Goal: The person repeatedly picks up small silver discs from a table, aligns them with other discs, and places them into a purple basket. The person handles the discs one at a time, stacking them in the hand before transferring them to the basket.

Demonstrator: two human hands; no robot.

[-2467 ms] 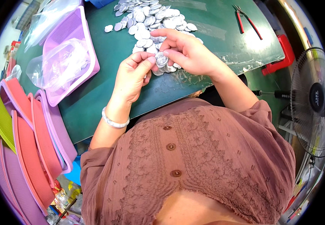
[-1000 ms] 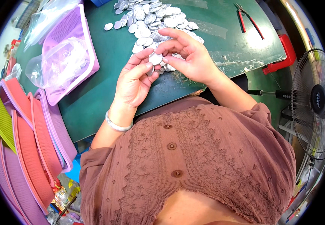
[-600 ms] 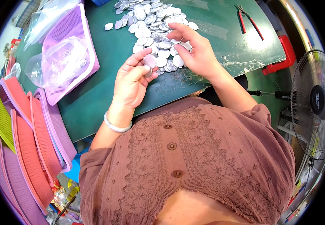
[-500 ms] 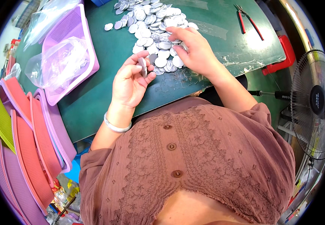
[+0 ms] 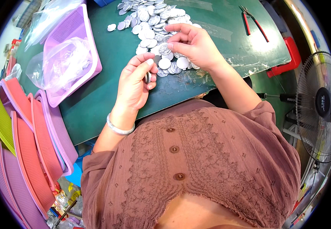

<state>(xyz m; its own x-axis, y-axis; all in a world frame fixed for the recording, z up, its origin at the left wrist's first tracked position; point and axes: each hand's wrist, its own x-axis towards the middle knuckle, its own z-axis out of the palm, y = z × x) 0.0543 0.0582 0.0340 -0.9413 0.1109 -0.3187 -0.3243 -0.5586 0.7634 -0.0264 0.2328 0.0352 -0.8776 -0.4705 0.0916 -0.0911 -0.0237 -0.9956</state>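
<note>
Many silver discs [image 5: 146,33] lay loose on the table [image 5: 108,53], presumably most work left. Left hand [image 5: 132,84]: grip tight around at least one disc. Right hand [image 5: 196,46]: grip narrow over the discs, hold unclear. Amount done: indeterminable.

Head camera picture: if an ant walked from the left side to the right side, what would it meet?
Green basket, lilac basket on the table, left hand, right hand, red-handled pliers, fan.
</note>
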